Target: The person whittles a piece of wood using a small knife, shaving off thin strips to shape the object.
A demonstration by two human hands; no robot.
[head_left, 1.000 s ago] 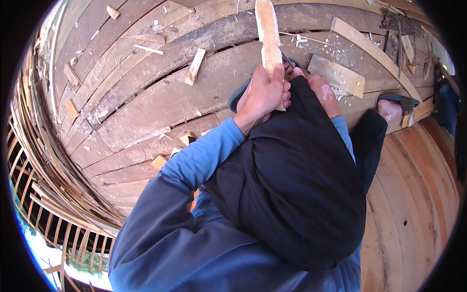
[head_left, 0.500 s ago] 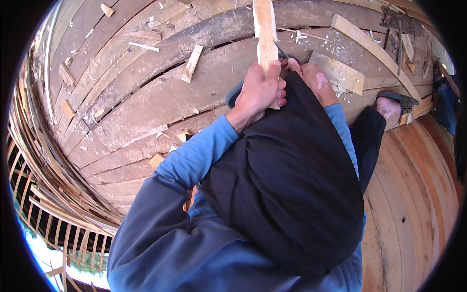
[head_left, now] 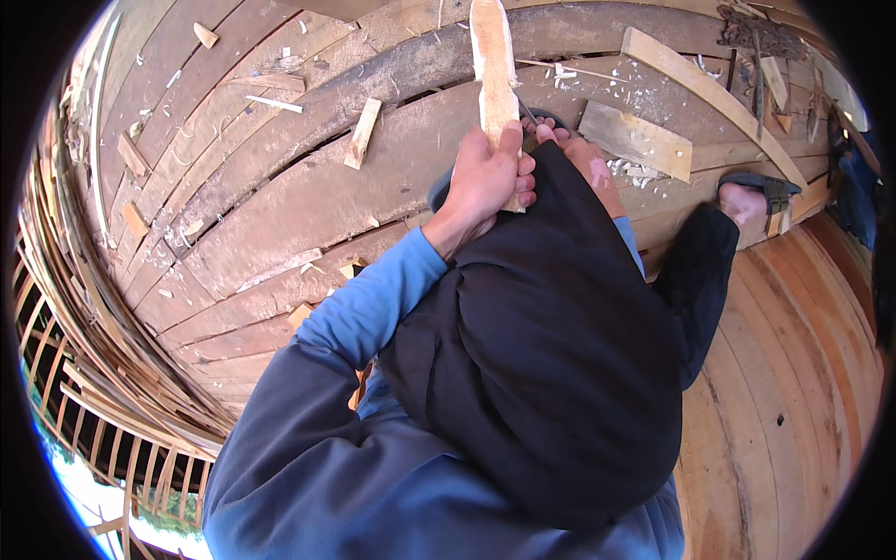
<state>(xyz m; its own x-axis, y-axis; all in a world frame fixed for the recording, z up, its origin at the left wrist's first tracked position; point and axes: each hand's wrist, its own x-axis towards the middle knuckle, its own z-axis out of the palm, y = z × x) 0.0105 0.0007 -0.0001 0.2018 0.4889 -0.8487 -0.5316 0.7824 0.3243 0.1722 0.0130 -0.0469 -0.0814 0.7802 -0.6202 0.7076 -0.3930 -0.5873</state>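
Note:
My left hand (head_left: 487, 177) is wrapped round the lower end of a pale, roughly carved wooden piece (head_left: 495, 70), which points away from me and has a notch partway along its edge. Just right of it, my right hand (head_left: 581, 157) is closed on a thin, dark knife-like blade (head_left: 528, 114) whose tip lies near the wood. The knee in black trousers (head_left: 560, 327) hides part of the right hand and most of its forearm, so the tool's handle cannot be seen.
Wood shavings and offcuts (head_left: 364, 133) litter the curved plank floor (head_left: 280, 201). A flat board (head_left: 637, 140) and a long curved strip (head_left: 714, 103) lie to the right, near my sandalled foot (head_left: 747, 201). Bundled thin strips (head_left: 103, 327) line the left side.
The view has shifted slightly. My right hand has come a little nearer to me, and more of its forearm is behind the knee. The left hand keeps its hold on the wood.

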